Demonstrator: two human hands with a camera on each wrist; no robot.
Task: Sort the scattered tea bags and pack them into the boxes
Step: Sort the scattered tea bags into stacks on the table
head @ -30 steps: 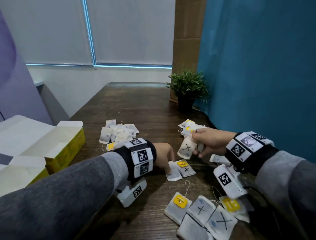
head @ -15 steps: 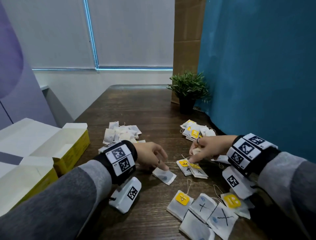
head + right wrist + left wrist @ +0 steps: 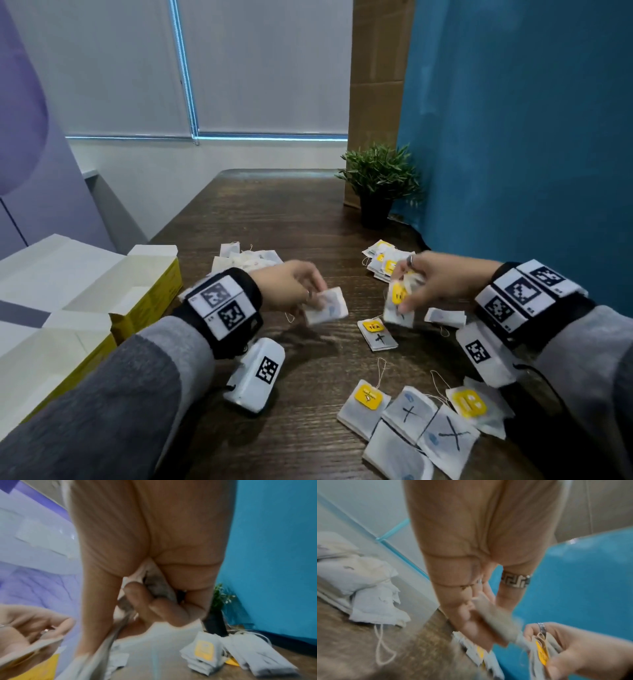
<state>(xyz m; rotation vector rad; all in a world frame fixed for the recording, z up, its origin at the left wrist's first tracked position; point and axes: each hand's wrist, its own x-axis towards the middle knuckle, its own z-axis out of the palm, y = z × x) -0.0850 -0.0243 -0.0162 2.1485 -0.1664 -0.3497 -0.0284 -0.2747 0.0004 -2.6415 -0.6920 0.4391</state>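
My left hand [image 3: 301,286] pinches a white tea bag [image 3: 327,306] with a blue mark, lifted just above the dark wooden table [image 3: 281,212]. My right hand [image 3: 416,286] grips a tea bag with a yellow tag [image 3: 397,301], also lifted; in the right wrist view its fingers [image 3: 137,595] curl round the bag. One cross-marked bag [image 3: 376,335] lies below the hands. Several more bags [image 3: 418,421] lie at the near edge. One pile [image 3: 246,258] sits behind my left hand, another pile [image 3: 383,260] behind my right. Two open yellow boxes [image 3: 150,291] stand at the left.
A small potted plant [image 3: 378,185] stands at the back right by a blue curtain [image 3: 513,137]. Another tea bag [image 3: 445,316] lies under my right wrist. The far half of the table holds nothing else.
Both hands have risen off the table, each lifting a tea bag. The left took the blue-marked bag; the right took one of the two yellow-tagged bags, leaving the other lying there.
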